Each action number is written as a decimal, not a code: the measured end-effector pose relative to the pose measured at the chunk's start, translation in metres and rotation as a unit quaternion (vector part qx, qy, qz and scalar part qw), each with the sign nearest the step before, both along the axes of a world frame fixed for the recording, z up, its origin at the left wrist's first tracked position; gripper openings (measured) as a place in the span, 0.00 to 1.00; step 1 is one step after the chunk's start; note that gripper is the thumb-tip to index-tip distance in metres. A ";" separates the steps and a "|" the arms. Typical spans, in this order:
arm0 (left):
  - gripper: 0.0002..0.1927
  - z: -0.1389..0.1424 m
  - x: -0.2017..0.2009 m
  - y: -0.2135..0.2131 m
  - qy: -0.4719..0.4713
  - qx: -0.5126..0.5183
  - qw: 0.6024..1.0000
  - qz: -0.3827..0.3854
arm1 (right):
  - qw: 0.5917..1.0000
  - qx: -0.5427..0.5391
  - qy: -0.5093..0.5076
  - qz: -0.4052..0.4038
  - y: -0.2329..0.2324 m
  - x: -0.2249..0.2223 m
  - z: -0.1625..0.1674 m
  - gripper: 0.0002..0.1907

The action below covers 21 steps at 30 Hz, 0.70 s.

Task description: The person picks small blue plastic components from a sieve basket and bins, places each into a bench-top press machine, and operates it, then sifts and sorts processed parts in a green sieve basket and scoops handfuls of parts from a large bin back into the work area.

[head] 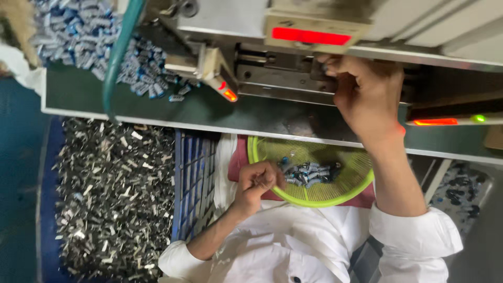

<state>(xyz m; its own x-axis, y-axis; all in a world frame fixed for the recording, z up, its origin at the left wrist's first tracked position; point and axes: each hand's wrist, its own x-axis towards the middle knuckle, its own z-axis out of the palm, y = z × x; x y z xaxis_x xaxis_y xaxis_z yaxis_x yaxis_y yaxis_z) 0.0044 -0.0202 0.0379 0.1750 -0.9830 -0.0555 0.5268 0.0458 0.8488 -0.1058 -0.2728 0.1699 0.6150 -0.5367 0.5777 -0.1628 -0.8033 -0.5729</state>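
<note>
Fingers (pixel 262 181) of left hand (pixel 258 184): curled together, contents unseen, just beside small blue-grey parts (pixel 309 173) in green mesh basket (pixel 346 195). Right hand (pixel 367 94): fingers bunched at machine slot (pixel 293 73); whether they pinch anything cannot be told.

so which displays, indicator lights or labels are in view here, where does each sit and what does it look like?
Red rectangular display strip: top centre, in a beige housing on the machine, glowing.
Small red-orange indicator light: on a beige bracket, left of the right hand.
Long red-orange light bar: right edge of the green bench.
Round green lamp: just right of that bar.
No packages or paper labels are visible.
</note>
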 end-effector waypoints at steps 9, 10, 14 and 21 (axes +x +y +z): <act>0.16 0.023 0.002 -0.015 -0.005 -0.002 0.999 0.037 | 0.960 0.280 -0.019 -0.027 0.143 -0.040 -0.075 0.11; 0.14 0.030 0.001 -0.017 -0.029 -0.004 0.999 0.043 | 0.922 0.378 -0.006 -0.082 0.158 -0.039 -0.094 0.09; 0.16 0.049 -0.006 -0.027 -0.237 -0.077 0.952 0.177 | 0.921 0.349 -0.110 -0.138 0.187 -0.052 -0.127 0.12; 0.08 0.046 0.001 -0.034 -0.395 -0.077 0.911 0.092 | 0.817 0.514 -0.224 -0.137 0.168 -0.059 -0.131 0.14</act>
<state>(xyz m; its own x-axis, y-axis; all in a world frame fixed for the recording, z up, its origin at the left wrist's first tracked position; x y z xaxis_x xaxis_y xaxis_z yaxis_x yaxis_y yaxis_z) 0.0050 -0.0540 0.0837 0.2629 -0.9187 0.2948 -0.2731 0.2222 0.9360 -0.1650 -0.1050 0.0388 0.2419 -0.9616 -0.1298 0.1548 0.1703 -0.9732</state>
